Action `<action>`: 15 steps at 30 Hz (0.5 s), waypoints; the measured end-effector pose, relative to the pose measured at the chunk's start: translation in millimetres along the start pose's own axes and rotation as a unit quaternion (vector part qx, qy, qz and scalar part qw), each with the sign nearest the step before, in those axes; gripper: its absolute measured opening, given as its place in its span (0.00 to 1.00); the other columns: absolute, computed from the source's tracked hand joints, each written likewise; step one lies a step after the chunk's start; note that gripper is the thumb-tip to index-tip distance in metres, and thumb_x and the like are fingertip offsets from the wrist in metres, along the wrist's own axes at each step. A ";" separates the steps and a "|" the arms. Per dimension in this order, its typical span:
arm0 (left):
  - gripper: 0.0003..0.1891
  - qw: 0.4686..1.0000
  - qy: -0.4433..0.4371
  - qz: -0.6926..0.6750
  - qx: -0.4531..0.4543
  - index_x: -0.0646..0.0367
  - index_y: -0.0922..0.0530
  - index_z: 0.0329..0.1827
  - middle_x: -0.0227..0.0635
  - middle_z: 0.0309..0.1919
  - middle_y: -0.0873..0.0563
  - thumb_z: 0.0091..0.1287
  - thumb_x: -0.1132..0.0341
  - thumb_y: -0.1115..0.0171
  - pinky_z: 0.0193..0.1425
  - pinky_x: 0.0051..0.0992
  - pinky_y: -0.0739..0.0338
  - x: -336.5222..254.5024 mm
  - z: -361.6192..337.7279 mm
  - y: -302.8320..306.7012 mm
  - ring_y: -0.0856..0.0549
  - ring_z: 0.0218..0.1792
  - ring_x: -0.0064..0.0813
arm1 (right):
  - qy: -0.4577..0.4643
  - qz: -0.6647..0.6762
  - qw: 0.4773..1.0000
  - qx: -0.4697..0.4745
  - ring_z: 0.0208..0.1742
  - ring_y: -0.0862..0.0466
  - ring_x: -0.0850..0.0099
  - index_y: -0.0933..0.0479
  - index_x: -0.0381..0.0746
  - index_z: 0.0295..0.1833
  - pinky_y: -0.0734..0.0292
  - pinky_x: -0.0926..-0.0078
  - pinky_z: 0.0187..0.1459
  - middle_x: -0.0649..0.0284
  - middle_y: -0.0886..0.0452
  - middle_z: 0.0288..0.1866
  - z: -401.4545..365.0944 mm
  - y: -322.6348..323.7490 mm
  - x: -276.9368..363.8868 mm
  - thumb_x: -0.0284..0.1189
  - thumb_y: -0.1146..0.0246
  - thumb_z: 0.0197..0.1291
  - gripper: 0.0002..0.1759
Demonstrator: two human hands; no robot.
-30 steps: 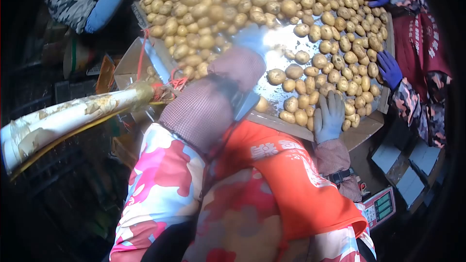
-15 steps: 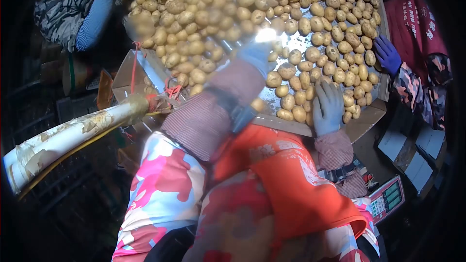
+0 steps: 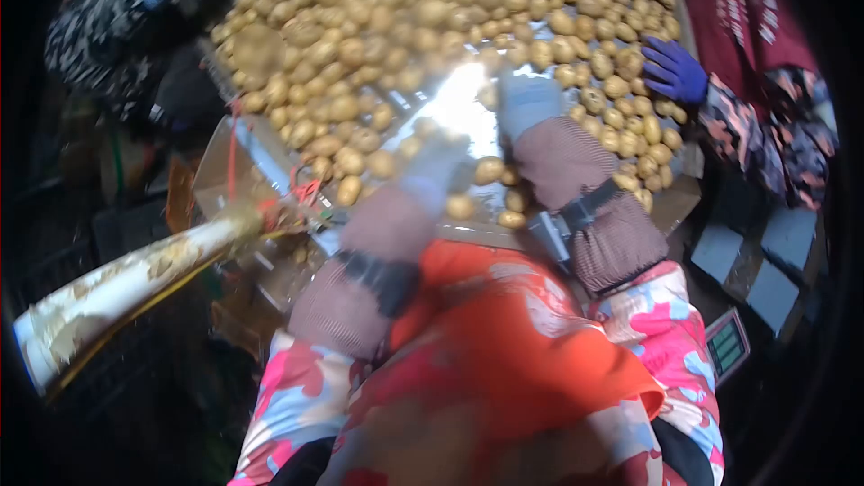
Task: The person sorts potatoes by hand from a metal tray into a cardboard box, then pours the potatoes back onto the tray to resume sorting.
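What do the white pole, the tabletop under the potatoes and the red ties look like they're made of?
White pole: probably plastic pipe, dull, with patchy brownish scraps that could be old tape or paper.
Tabletop: likely smooth sheet metal, judging by its strong glare.
Red ties: probably plastic twine, thin and flexible, though blur hides the fibres.

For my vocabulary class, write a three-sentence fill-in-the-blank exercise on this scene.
1. The table is heaped with ____.
2. The string near the tip of the white pipe is coloured ____.
3. The wearer's hand nearer the purple glove is the ____ one.

Missing words: potatoes; red; right
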State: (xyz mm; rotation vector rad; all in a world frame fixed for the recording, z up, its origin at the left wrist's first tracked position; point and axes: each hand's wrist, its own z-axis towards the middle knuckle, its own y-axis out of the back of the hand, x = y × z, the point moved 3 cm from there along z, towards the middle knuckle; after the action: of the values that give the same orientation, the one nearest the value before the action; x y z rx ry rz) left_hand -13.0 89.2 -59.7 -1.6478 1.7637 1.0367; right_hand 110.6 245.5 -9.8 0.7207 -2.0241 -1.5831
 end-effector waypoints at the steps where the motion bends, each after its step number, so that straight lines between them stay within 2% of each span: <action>1: 0.17 0.996 0.004 -0.084 0.022 0.59 0.27 0.65 0.39 0.53 0.18 0.78 0.62 0.46 0.60 0.30 0.20 6.3 -7.3 -0.2 0.17 0.55 0.35 | 0.014 0.032 0.996 -0.079 0.44 0.10 0.57 0.20 0.40 0.50 0.16 0.56 0.44 0.54 0.11 0.39 -4.7 -11.6 -7.6 0.37 0.32 0.58 0.17; 2: 0.18 0.985 0.012 -0.167 0.043 0.60 0.28 0.66 0.38 0.55 0.19 0.79 0.60 0.47 0.61 0.30 0.20 12.1 -15.1 -0.4 0.18 0.56 0.34 | -0.038 0.137 0.986 -0.087 0.46 0.11 0.56 0.18 0.40 0.48 0.17 0.56 0.48 0.52 0.12 0.40 -9.4 -9.6 -2.2 0.39 0.33 0.58 0.17; 3: 0.20 0.912 0.059 -0.402 0.058 0.60 0.29 0.67 0.39 0.56 0.19 0.80 0.59 0.47 0.62 0.32 0.20 4.7 -39.3 -2.4 0.19 0.58 0.35 | -0.041 0.240 0.965 -0.096 0.48 0.13 0.55 0.18 0.41 0.52 0.19 0.57 0.50 0.51 0.13 0.44 -30.8 19.5 6.9 0.41 0.34 0.58 0.20; 4: 0.21 0.780 0.109 -0.613 0.064 0.61 0.30 0.69 0.40 0.58 0.20 0.80 0.57 0.48 0.63 0.33 0.20 -2.7 -55.7 -7.2 0.20 0.59 0.36 | -0.095 0.335 0.930 -0.120 0.46 0.14 0.52 0.18 0.42 0.57 0.20 0.56 0.49 0.52 0.13 0.46 -50.8 14.4 16.3 0.40 0.35 0.58 0.23; 5: 0.22 0.771 0.106 -0.622 0.079 0.61 0.31 0.69 0.40 0.59 0.21 0.81 0.56 0.49 0.64 0.34 0.21 -9.9 -62.3 -12.7 0.20 0.59 0.37 | -0.095 0.420 0.892 -0.135 0.45 0.14 0.51 0.19 0.42 0.61 0.20 0.56 0.49 0.50 0.14 0.44 -73.8 29.3 29.0 0.40 0.33 0.58 0.26; 7: 0.23 0.754 0.093 -0.642 0.103 0.61 0.31 0.70 0.41 0.60 0.23 0.82 0.54 0.51 0.66 0.36 0.21 -21.2 -68.9 -19.7 0.21 0.61 0.39 | 0.064 0.427 0.883 -0.183 0.46 0.15 0.51 0.19 0.40 0.58 0.20 0.56 0.49 0.48 0.15 0.44 -95.6 26.3 48.8 0.36 0.33 0.57 0.23; 9: 0.25 0.789 0.132 -0.594 0.089 0.59 0.31 0.69 0.42 0.62 0.22 0.81 0.49 0.53 0.68 0.37 0.22 -18.4 -75.8 -22.6 0.21 0.62 0.38 | 0.244 0.423 0.837 -0.247 0.44 0.16 0.49 0.18 0.37 0.55 0.21 0.54 0.48 0.48 0.16 0.43 -119.1 23.1 62.5 0.33 0.33 0.54 0.22; 10: 0.26 0.804 0.149 -0.571 0.081 0.58 0.30 0.69 0.43 0.62 0.22 0.81 0.47 0.53 0.69 0.38 0.22 -17.0 -77.9 -23.1 0.21 0.63 0.38 | 0.264 0.393 0.845 -0.248 0.47 0.17 0.50 0.18 0.38 0.56 0.21 0.55 0.50 0.50 0.16 0.47 -128.7 23.0 55.7 0.32 0.34 0.56 0.21; 12: 0.26 0.804 0.122 -0.577 0.079 0.58 0.30 0.69 0.42 0.61 0.22 0.81 0.47 0.54 0.68 0.37 0.21 8.8 -68.5 -26.7 0.21 0.63 0.38 | 0.317 0.332 0.853 -0.249 0.53 0.18 0.52 0.19 0.39 0.57 0.22 0.57 0.56 0.53 0.16 0.54 -145.4 19.6 20.8 0.28 0.35 0.61 0.18; 13: 0.26 0.802 0.112 -0.582 0.069 0.58 0.30 0.69 0.42 0.61 0.21 0.81 0.46 0.55 0.67 0.37 0.21 24.5 -70.8 -26.4 0.21 0.63 0.37 | 0.178 0.350 0.895 -0.211 0.53 0.17 0.52 0.19 0.39 0.57 0.23 0.57 0.57 0.53 0.16 0.55 -151.1 8.8 3.1 0.27 0.35 0.60 0.18; 14: 0.26 0.892 0.049 -0.446 0.058 0.59 0.30 0.69 0.42 0.60 0.20 0.81 0.47 0.55 0.67 0.38 0.21 19.7 -76.9 -22.2 0.20 0.62 0.37 | 0.039 0.358 0.918 -0.165 0.54 0.17 0.52 0.19 0.39 0.57 0.23 0.57 0.58 0.54 0.16 0.56 -161.3 -5.7 -14.7 0.26 0.34 0.60 0.19; 15: 0.26 0.955 -0.006 -0.294 0.030 0.59 0.30 0.69 0.43 0.60 0.20 0.82 0.48 0.55 0.67 0.38 0.20 14.6 -83.2 -18.0 0.19 0.61 0.37 | 0.038 0.281 0.937 -0.203 0.54 0.17 0.53 0.18 0.40 0.57 0.23 0.57 0.58 0.53 0.16 0.56 -173.3 -20.4 -30.6 0.27 0.34 0.60 0.18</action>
State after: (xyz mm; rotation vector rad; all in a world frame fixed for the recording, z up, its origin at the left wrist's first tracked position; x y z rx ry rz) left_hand 13.8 14.2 -26.4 -1.9446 1.1557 0.7014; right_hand 248.3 135.6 8.1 0.0328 -1.5697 -1.5107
